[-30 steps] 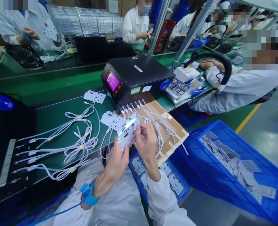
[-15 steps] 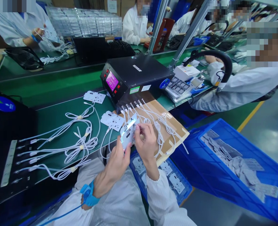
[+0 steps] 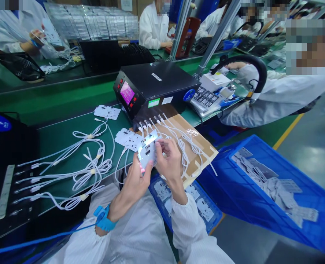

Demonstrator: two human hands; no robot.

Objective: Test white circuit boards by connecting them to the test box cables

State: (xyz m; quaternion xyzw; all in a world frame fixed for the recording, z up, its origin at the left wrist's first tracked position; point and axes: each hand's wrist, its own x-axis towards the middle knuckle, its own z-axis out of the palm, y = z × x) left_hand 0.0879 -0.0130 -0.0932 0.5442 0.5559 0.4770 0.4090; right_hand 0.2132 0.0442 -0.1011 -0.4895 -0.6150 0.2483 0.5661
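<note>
A white circuit board (image 3: 146,151) with small dark parts is held up in front of me, a bright glow along its upper edge and a pinkish light low on its left side. My left hand (image 3: 137,178) pinches its lower edge between thumb and fingers. At the board's right edge are the curled fingers of my right hand (image 3: 169,157); whether they also hold a cable plug is hidden. A second white circuit board (image 3: 128,138) lies just behind, with a white cable at its lower edge. Another circuit board (image 3: 107,112) rests farther back on the green bench.
A black box with a lit screen (image 3: 127,92) stands ahead, white cables (image 3: 183,146) running from it over cardboard (image 3: 176,123). Bundled cables (image 3: 92,170) lie left. A blue tray (image 3: 218,216) of boards and a blue bin (image 3: 220,183) are at right. Co-workers sit nearby.
The held board has turned slightly in my hands, and a pinkish light now shows at its lower left. Both hands keep hold of it. The camera view has shifted a little.
</note>
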